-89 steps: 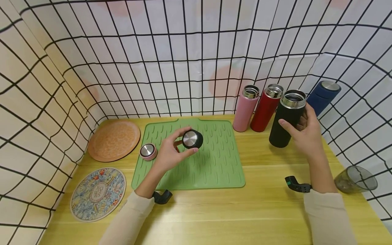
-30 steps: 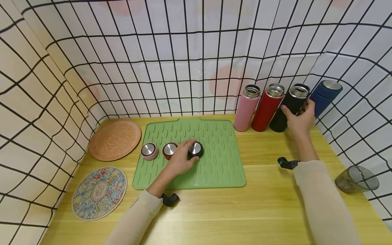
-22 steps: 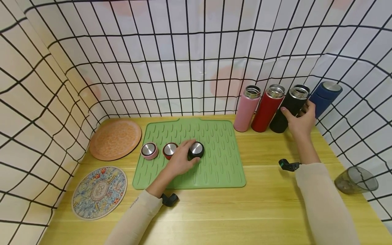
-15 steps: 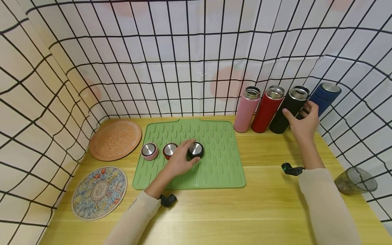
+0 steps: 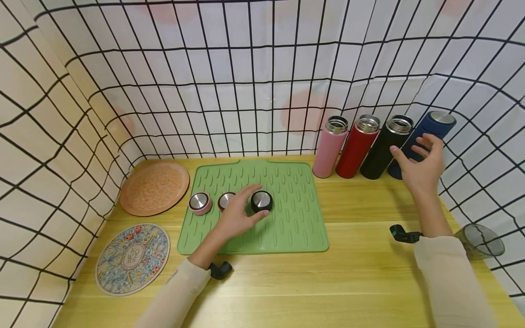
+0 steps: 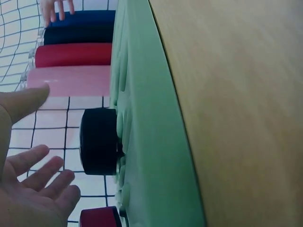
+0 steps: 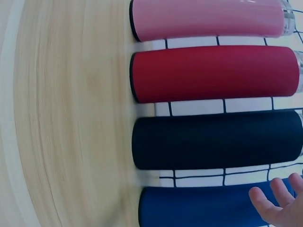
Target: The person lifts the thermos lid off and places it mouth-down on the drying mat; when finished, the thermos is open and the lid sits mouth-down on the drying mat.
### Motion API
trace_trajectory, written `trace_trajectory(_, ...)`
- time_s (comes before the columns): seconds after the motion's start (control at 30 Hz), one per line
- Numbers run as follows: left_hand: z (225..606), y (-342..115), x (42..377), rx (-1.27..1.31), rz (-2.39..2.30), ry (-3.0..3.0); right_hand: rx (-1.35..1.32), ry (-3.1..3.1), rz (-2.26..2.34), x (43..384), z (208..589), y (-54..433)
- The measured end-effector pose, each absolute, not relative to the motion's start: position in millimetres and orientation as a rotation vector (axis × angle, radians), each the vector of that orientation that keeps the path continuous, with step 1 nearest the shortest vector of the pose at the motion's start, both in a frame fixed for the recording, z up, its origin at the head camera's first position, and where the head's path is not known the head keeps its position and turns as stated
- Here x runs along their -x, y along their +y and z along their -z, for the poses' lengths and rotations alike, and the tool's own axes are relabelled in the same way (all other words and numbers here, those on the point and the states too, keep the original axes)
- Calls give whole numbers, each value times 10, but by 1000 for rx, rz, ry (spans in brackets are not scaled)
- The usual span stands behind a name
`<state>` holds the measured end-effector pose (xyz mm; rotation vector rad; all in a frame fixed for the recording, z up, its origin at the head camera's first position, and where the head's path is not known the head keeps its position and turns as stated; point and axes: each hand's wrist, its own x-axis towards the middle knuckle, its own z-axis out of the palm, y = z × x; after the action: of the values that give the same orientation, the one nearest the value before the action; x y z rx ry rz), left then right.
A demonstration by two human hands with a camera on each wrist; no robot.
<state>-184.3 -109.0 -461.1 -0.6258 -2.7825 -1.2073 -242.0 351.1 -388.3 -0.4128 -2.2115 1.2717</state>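
A black bottle lid (image 5: 261, 201) with a steel top sits on the green ridged mat (image 5: 295, 228). My left hand (image 5: 239, 215) hovers beside it, thumb and fingers spread and apart from the lid in the left wrist view. A red lid (image 5: 225, 199), partly hidden behind that hand, and a pink lid (image 5: 199, 202) lie to its left. My right hand (image 5: 424, 168) hovers with spread fingers in front of the blue bottle (image 5: 440, 126), which has its lid on. Left of it stand the lidless black bottle (image 5: 381, 152), red bottle (image 5: 357, 148) and pink bottle (image 5: 329, 150).
On the left lie an orange round placemat (image 5: 155, 187) and a patterned round placemat (image 5: 133, 259). A grey see-through cup (image 5: 481, 241) stands at the right edge, partly behind the right sleeve. Black wire grid panels (image 5: 246, 91) enclose the wooden table (image 5: 287, 291).
The black lid and black bottle were set down. My left hand has just drawn back slightly from the lid. My right hand has let go of the black bottle and moved right, toward the blue one.
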Motion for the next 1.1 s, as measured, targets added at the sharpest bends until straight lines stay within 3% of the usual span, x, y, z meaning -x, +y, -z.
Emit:
trace_trajectory(0.33, 4575, -1102, 1817, 557, 1261, -2752, 392, -2167, -1219, 2384, 3843, 3745)
trace_trajectory(1.1, 4507, -975, 1842, 595, 1337, -2668, 646, -2304, -1246, 2456, 4039, 4205)
